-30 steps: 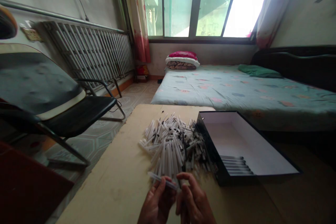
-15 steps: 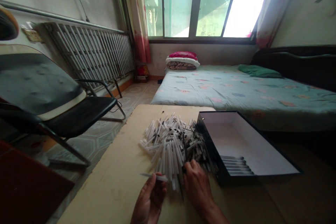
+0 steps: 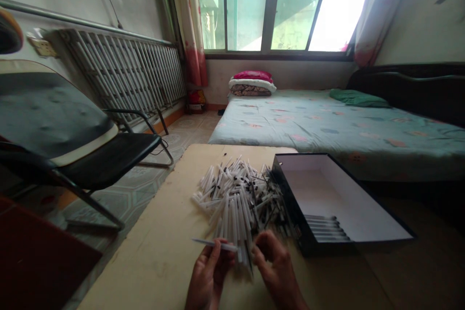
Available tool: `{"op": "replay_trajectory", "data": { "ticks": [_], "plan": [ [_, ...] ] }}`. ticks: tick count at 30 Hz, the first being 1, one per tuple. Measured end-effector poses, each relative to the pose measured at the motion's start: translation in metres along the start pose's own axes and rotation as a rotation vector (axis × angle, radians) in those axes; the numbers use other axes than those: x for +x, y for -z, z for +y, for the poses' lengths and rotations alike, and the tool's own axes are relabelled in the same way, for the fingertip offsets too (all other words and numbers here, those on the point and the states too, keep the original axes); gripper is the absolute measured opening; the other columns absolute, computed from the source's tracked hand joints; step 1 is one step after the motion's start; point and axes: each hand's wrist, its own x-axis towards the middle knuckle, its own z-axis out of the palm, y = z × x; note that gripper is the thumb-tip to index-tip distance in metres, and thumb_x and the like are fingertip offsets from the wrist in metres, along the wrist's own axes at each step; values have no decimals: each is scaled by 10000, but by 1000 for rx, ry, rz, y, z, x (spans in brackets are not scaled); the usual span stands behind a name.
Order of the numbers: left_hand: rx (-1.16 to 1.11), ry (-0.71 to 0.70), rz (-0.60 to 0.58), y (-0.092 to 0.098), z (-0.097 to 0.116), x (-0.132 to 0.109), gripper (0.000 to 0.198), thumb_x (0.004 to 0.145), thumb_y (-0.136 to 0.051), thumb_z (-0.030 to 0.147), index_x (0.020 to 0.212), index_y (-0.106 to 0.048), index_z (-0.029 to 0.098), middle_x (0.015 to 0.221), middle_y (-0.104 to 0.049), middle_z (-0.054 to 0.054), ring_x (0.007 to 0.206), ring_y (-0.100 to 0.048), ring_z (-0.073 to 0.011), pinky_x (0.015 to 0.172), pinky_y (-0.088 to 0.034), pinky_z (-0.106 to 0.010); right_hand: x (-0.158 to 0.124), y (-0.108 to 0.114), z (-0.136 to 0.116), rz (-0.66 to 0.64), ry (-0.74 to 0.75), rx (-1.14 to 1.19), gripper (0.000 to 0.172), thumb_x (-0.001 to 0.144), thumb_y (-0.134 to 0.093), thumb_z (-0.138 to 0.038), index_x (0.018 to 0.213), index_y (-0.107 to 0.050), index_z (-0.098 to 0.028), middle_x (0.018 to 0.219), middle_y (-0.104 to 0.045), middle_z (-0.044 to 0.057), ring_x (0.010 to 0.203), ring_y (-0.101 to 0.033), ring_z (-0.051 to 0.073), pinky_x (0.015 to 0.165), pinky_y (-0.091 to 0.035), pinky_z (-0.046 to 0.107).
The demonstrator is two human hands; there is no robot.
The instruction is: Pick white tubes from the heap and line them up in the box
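Observation:
My left hand (image 3: 209,271) pinches a slim translucent pen (image 3: 214,244) between thumb and fingers, its thin pointed end to the left and its other end towards my right hand. Close by on the right, my right hand (image 3: 274,261) has its fingers curled together; whatever they may hold is hidden and smeared by motion. Just beyond both hands spreads a heap of white translucent pen barrels (image 3: 232,213), mixed with dark slender parts and small black caps (image 3: 250,186). Right of the heap stands a black box with a white inside (image 3: 341,198), where several pens (image 3: 325,227) lie in a row.
The pale yellow table (image 3: 160,252) carries the heap and box. A bed (image 3: 286,126) with a floral sheet stands beyond it, below a window. At left are a black chair (image 3: 119,150) and a dark red surface (image 3: 39,256).
My right hand has drawn back slightly from the heap, towards me. My left hand has shifted a little to the right, and more of the pen shows.

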Motion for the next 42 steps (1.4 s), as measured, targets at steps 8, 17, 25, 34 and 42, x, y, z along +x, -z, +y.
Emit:
{"op": "replay_trajectory", "data": {
  "ticks": [8,17,25,34,42],
  "plan": [
    [38,11,-17,-8,-1,-7,259,604,-788,262,786,-664,128,694,-719,-61,615,-671,-165,602,-549,-249,-15,-15,-6,61,44,205,130,841,-539,-299,831,-588,-179,696,-593,14,618,-579,133,575,-458,201],
    [33,25,-33,-7,-8,-4,296,554,-818,265,766,-666,127,680,-717,-55,607,-668,-164,608,-539,-243,-12,-19,-9,48,-27,308,238,820,-568,-406,758,-552,-177,623,-572,-2,538,-561,117,506,-448,200],
    [46,3,-66,-9,-6,-7,318,541,-823,299,765,-670,132,669,-707,-47,614,-663,-165,606,-533,-246,-13,-21,-9,12,-167,455,359,770,-610,-508,750,-566,-152,569,-593,5,445,-538,104,424,-425,198],
    [80,-19,-95,-13,-5,-10,318,533,-825,300,748,-668,126,666,-716,-67,590,-647,-155,611,-524,-241,-17,-24,-2,102,-19,12,463,921,-326,-502,611,-492,-200,502,-498,-16,435,-477,96,436,-344,186],
    [72,-21,-104,-5,-6,-2,299,583,-803,289,794,-663,128,737,-723,-64,645,-663,-156,653,-535,-254,-14,-17,-3,9,100,-45,290,914,-360,-435,808,-507,-209,591,-549,-16,498,-514,116,488,-343,195]
  ]
}}
